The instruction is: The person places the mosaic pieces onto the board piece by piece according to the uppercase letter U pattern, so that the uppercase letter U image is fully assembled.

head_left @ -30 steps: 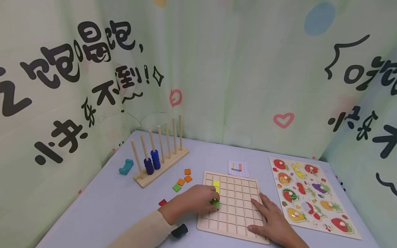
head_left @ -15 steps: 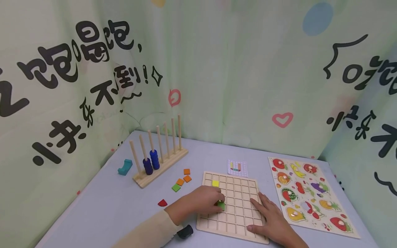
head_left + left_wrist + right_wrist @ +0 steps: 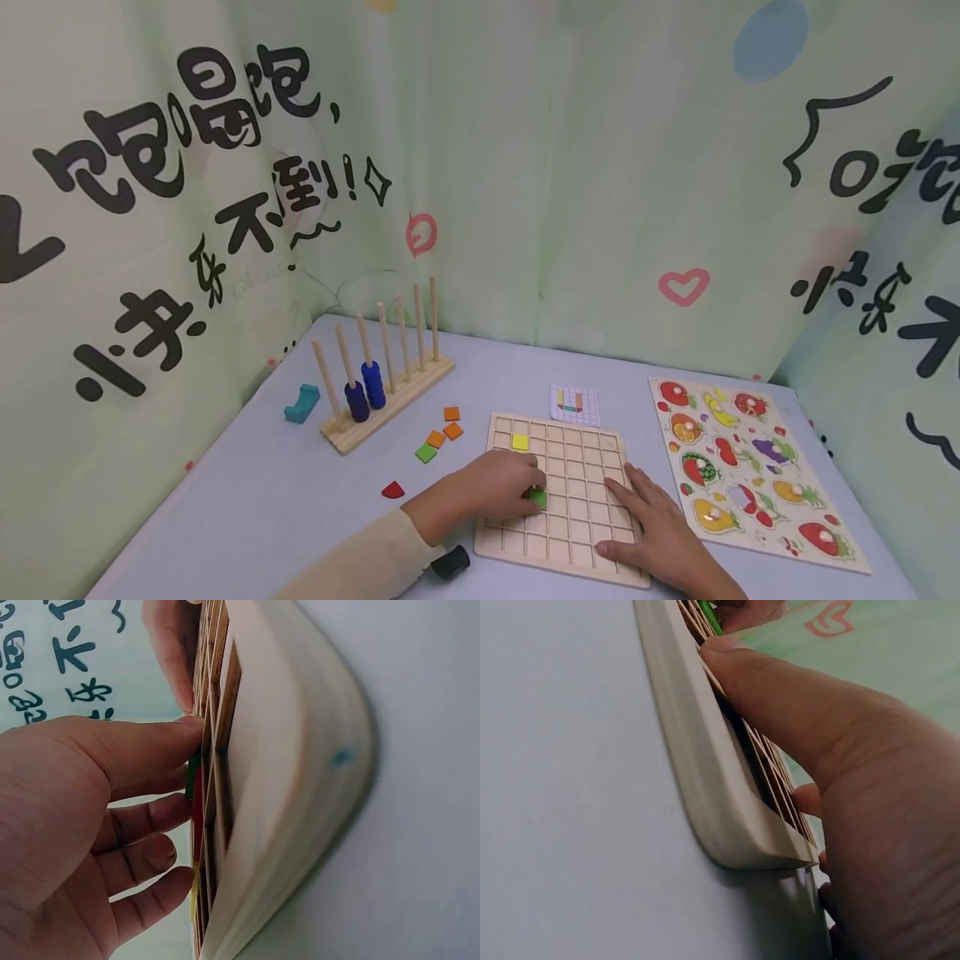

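My left hand is over the left part of a wooden grid board, pinching a green square tile at the board's surface. In the left wrist view the thumb and a finger are at the green tile's edges, with a red tile and a yellow edge lower along the grid. Another yellow tile lies in a cell near the top left. My right hand rests spread on the board's right side, its thumb on the grid. The left hand covers some cells.
Left of the board lie orange tiles, a loose green tile and a red piece. Behind them stands a peg rack with blue rings. A pattern card lies beyond the board; a fruit puzzle is at right.
My left hand has shifted slightly right across the board with the green tile, and now hides the second yellow tile seen earlier. The right hand has stayed in place.
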A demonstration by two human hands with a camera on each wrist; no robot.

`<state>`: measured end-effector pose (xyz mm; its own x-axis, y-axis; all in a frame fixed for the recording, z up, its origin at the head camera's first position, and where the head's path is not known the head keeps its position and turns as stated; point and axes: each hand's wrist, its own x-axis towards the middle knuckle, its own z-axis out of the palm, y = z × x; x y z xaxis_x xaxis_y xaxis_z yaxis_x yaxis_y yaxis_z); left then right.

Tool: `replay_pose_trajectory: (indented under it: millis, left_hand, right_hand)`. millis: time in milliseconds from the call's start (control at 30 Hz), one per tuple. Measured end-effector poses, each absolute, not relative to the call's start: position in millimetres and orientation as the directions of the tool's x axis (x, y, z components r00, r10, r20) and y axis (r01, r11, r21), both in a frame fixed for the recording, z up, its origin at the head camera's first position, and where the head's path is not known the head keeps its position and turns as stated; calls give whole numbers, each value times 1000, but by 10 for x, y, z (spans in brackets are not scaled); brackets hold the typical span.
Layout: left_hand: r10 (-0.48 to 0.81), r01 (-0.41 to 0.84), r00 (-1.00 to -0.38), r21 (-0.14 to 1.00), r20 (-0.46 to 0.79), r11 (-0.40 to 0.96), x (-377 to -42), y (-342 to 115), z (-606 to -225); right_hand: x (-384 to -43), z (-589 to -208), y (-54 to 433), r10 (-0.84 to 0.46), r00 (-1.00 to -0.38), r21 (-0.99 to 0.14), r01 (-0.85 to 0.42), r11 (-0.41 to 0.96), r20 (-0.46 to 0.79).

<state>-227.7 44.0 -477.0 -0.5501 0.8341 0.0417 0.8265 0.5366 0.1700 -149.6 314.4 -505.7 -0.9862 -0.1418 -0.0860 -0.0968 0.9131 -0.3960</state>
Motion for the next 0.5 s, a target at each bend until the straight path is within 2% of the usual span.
replay_pose_trajectory:
  millis: [500]
  left_hand:
    - [828,817,-561,170,15,551,-2289,435,-4782]
  right_hand:
    - [-1496,-5048,3102,-123,-990,-388,-88,917,-66]
